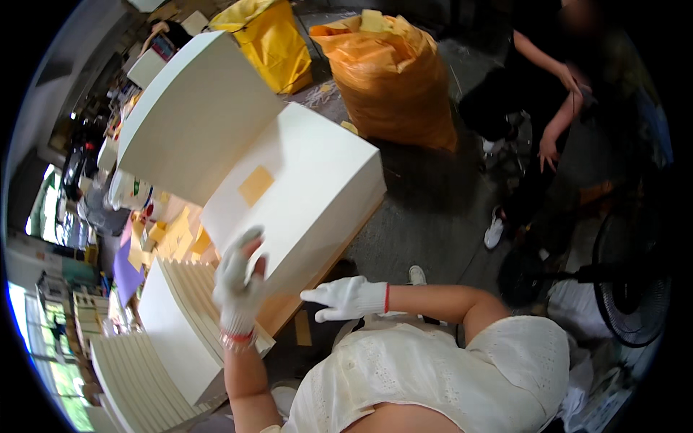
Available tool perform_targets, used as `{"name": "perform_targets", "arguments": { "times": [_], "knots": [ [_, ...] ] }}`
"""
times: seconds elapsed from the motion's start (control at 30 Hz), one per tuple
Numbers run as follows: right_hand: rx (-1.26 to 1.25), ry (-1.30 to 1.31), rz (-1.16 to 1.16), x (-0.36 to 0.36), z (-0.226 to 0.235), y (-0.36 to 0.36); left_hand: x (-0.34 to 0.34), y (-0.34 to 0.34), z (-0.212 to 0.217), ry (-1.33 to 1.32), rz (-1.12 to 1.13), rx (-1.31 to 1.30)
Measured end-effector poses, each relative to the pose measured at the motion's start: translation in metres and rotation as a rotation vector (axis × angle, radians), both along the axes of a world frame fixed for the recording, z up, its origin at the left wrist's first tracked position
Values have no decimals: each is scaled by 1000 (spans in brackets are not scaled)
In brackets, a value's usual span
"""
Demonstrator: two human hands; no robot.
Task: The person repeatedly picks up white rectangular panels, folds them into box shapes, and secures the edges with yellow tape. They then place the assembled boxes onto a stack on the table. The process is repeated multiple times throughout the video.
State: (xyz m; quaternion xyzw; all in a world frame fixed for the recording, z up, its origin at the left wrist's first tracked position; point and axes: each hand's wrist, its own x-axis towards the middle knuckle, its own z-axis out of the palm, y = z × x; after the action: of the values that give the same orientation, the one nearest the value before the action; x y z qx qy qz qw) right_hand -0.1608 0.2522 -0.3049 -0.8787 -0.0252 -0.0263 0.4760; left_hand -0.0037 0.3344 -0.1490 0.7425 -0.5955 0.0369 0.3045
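Note:
My left hand (237, 285), in a white knit glove with some fingertips bare, is raised beside the near end of a large white block-like stack (310, 159). Its fingers are apart and nothing shows in them. To the right, my right hand (351, 297), also gloved, hovers off the stack's near corner with fingers stretched out, holding nothing. A flat yellow square (256, 185) lies on top of the white stack. Behind it on the left stands a large white panel (202, 108) with a curved-looking edge. Close to my left hand are layered white boards (180, 325).
An orange sack (393, 79) and a yellow bag (267, 43) stand on the floor beyond. Another person (541, 101) sits at the right, near a black fan (628, 289). Yellow pieces (170, 238) litter the tabletop at left. More stacked boards (137, 382) stand lower left.

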Motion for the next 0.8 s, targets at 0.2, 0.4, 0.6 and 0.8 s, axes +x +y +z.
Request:
{"name": "perform_targets", "arguments": {
  "times": [0.2, 0.4, 0.6, 0.8],
  "knots": [
    [108, 78, -126, -35, -21, -53, -43, -158, -50, -262, -148, 116],
    [219, 50, -158, -60, -41, -95, -47, -199, -65, -286, -168, 225],
    [277, -7, -159, -65, -42, -125, -36, -200, -64, -60, -136, 261],
    [313, -91, -208, -66, -52, -130, -42, -203, -57, -93, -140, 251]
  ]
}}
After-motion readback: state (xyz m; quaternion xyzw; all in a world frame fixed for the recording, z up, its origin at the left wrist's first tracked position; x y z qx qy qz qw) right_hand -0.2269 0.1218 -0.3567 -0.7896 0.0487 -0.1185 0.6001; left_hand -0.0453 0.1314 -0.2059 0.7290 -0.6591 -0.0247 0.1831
